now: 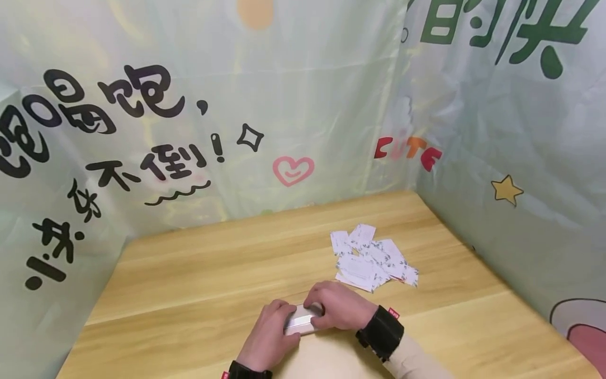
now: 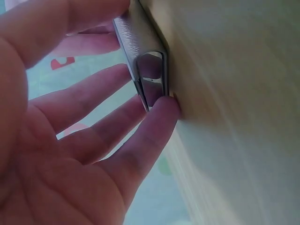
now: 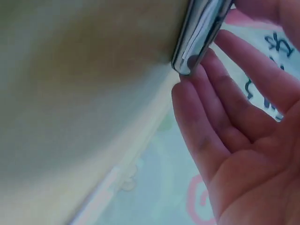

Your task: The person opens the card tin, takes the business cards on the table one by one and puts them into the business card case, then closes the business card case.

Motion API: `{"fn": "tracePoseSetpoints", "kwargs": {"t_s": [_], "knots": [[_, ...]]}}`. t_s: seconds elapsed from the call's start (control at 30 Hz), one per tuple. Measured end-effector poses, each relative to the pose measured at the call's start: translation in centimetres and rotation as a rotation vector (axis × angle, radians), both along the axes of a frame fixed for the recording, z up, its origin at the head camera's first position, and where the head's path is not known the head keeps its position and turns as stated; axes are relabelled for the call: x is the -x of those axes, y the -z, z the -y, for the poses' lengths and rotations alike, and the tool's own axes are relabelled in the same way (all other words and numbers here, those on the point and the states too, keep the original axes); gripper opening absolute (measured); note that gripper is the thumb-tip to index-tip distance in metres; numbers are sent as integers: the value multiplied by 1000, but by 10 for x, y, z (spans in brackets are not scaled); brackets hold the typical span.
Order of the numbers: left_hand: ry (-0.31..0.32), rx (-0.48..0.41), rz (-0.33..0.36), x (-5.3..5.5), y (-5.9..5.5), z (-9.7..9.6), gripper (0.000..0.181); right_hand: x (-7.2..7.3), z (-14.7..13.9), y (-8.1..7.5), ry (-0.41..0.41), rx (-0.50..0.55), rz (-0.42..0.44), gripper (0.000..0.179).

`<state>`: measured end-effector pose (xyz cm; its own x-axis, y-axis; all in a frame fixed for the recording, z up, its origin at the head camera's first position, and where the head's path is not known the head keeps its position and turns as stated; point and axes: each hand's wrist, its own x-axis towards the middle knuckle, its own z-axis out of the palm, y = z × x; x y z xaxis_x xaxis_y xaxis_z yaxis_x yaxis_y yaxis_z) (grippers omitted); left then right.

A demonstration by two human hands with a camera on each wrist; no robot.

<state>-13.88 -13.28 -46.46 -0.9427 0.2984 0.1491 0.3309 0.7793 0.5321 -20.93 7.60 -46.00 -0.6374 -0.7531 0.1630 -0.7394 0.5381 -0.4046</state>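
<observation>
In the head view, the silvery case is lying near 6 o'clock on the wooden desk. The left grip is pinching it from 8 o'clock, and the right grip is pinching it from between 2 and 3, finger and thumb bending onto that end. Patterned paper cards are overlapping at 2 o'clock from the case, just beyond the right grip. Wood grain is stretching widely from the case toward 10 o'clock; the far edge is meeting the printed fabric at 12 o'clock, and the right edge is slanting well apart from the case

In the left wrist view, the case is showing its glossy narrow end near 12 o'clock, a fingertip touching its lower corner, while the desk is spreading toward 3 o'clock

In the right wrist view, the case is pointing down from 1 o'clock, fingertips sitting around its lower end, and the desk edge is running toward 7 o'clock
</observation>
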Motion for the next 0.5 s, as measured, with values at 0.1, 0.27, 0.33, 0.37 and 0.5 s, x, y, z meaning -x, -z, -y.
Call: {"fn": "tracePoseSetpoints", "kwargs": {"t_s": [0.1,0.27,0.33,0.37,0.5], "knots": [[-1,-9,-7,2,-2,0,46,4,3,-10,-47,-68,-52,25],[5,-22,1,2,-3,1,44,6,14,-27,-134,-210,-113,29],[7,-28,10,2,-3,2,44,6,19,-31,-153,-262,-137,28],[8,-30,11,2,-2,2,43,5,21,-32,-161,-286,-153,28],[12,-40,5,2,0,3,42,3,26,-31,-169,-342,-209,28]]}}
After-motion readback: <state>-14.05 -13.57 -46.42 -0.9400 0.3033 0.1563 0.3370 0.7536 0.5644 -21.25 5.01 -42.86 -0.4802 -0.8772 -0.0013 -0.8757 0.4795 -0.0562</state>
